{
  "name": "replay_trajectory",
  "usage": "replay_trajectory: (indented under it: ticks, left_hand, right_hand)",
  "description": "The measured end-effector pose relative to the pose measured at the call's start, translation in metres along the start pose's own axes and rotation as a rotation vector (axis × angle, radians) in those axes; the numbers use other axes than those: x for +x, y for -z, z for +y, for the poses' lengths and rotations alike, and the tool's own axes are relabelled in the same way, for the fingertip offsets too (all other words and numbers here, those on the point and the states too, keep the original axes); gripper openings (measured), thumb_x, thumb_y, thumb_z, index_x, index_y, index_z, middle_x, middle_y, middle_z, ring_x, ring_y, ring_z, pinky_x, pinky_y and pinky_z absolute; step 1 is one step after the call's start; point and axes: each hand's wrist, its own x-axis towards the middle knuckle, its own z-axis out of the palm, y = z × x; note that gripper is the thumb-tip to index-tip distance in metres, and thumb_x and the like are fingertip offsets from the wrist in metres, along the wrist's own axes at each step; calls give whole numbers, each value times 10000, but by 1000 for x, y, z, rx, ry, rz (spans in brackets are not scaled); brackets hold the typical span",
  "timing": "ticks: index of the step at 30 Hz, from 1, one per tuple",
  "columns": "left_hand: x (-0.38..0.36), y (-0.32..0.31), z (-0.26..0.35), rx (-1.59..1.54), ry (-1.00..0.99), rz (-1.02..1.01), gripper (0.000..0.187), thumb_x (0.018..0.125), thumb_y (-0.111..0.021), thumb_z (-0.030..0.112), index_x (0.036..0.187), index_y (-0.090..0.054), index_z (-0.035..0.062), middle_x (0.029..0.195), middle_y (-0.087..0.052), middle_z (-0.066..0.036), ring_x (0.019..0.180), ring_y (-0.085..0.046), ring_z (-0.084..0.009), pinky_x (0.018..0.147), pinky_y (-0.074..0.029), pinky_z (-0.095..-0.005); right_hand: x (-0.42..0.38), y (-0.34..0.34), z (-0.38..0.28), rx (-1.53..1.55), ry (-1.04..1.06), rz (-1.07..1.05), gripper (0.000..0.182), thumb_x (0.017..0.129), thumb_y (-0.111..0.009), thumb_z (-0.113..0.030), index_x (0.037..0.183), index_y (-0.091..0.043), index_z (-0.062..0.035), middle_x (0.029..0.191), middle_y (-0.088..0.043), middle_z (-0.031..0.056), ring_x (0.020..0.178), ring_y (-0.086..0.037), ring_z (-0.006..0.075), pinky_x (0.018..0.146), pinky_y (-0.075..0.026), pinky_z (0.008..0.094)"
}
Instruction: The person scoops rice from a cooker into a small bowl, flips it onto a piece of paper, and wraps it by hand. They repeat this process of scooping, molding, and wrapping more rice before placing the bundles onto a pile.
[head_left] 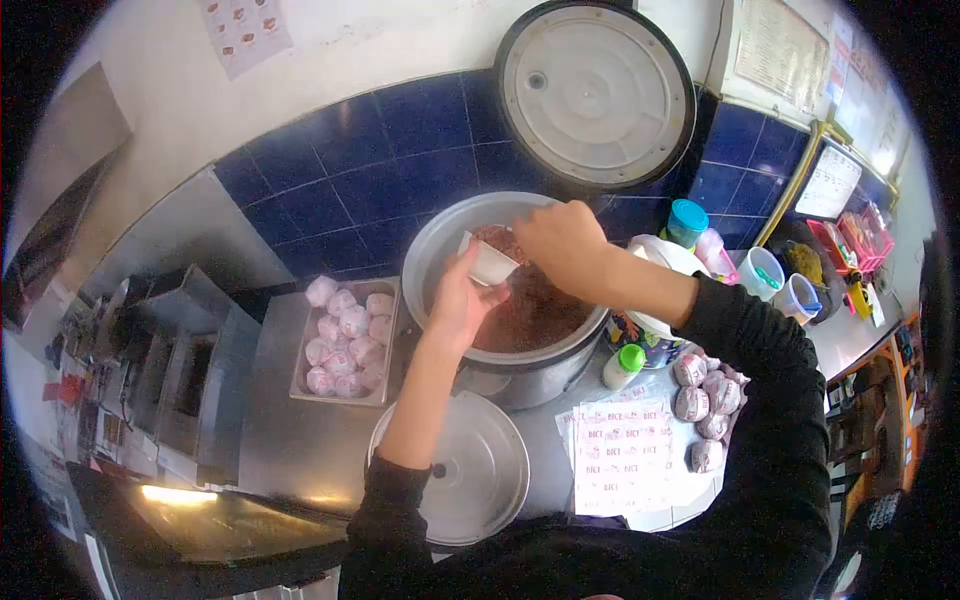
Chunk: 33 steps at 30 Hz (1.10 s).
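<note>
A big round metal pot holds a reddish-brown, grainy food. Over it, my left hand grips a small white paper container, tilted, with some of the same brown food heaped at its top. My right hand is closed above the right side of the pot, next to the container. Its knuckles face the camera, so whatever its fingers hold is hidden. Below the pot lies a round metal lid on the steel counter.
Left of the pot, a tray carries several paper-wrapped balls. To the right are printed wrapping sheets, more wrapped balls, a green-capped shaker and plastic tubs. A large round lid leans against the blue tiles.
</note>
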Motion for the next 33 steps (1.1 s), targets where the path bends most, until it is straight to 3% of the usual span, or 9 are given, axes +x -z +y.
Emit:
replay_trajectory:
  ticks: [10, 14, 16, 17, 18, 21, 23, 27, 33]
  left_hand:
    - [-1, 7, -2, -442, 74, -10, 512, 972, -447, 433, 1330, -519, 74, 1261, -572, -162, 1049, -539, -320, 935, -465, -474]
    - [-1, 13, -2, -444, 60, -32, 515, 967, -434, 417, 1338, -513, 68, 1300, -559, -177, 1084, -531, -332, 960, -471, -477]
    - [-3, 12, -1, -442, 39, -32, 516, 966, -435, 417, 1338, -513, 68, 1308, -557, -183, 1089, -532, -337, 967, -473, -479]
    - [-4, 11, -1, -447, 32, -39, 515, 968, -433, 414, 1340, -512, 66, 1313, -557, -184, 1094, -533, -339, 972, -475, -480]
    - [-4, 9, 0, -453, 27, -48, 515, 970, -431, 411, 1342, -511, 64, 1318, -556, -186, 1099, -535, -341, 978, -476, -480]
    - [-4, 4, 2, -461, 25, -34, 509, 984, -425, 422, 1351, -501, 78, 1324, -554, -183, 1103, -538, -337, 979, -474, -483]
    - [-4, 1, 5, -438, 25, -28, 506, 991, -424, 434, 1353, -502, 90, 1324, -555, -176, 1106, -540, -334, 980, -474, -479]
    - [-2, -5, 5, -340, -34, 37, 508, 998, -443, 479, 1359, -505, 127, 1317, -564, -145, 1115, -543, -306, 965, -476, -463]
    - [3, -7, -1, -260, -101, 75, 514, 984, -487, 490, 1368, -501, 148, 1297, -581, -90, 1118, -545, -236, 924, -476, -419]
  right_hand:
    - [-7, -16, -6, -86, 17, 192, 180, 797, -725, -164, 950, -723, -70, 914, -749, 96, 828, -737, 252, 675, -586, 373]
    - [-10, -15, 18, 2, -128, 266, 219, 900, -661, -204, 1081, -673, -81, 918, -739, 116, 826, -732, 289, 669, -588, 422]
    - [-13, -6, 25, 416, -358, 199, 200, 955, -606, -186, 1137, -637, -109, 939, -730, 138, 836, -724, 343, 660, -576, 444]
    - [-12, -28, 36, 527, -336, 288, 305, 1004, -550, -225, 1306, -548, -180, 815, -659, 80, 652, -679, 215, 550, -501, 355]
    - [-13, -31, 40, 526, -336, 289, 305, 1004, -550, -225, 1306, -548, -180, 815, -659, 80, 652, -679, 215, 550, -501, 355]
    - [-14, -38, 44, 1193, -281, 221, 231, 1014, -566, -254, 1210, -611, -142, 816, -634, 41, 592, -591, 181, 516, -483, 356]
    - [-19, -41, 40, 1554, -373, -94, 260, 1035, -559, -330, 1230, -617, -169, 760, -514, -27, 559, -450, 77, 461, -387, 256]
    - [-22, -55, 25, 1520, -337, -112, 272, 1051, -544, -361, 1242, -629, -186, 727, -442, -68, 566, -372, 33, 452, -269, 203]
    - [-17, -69, 21, 1587, -337, -249, 285, 1045, -556, -365, 1262, -627, -193, 731, -451, -71, 565, -381, 37, 452, -289, 208]
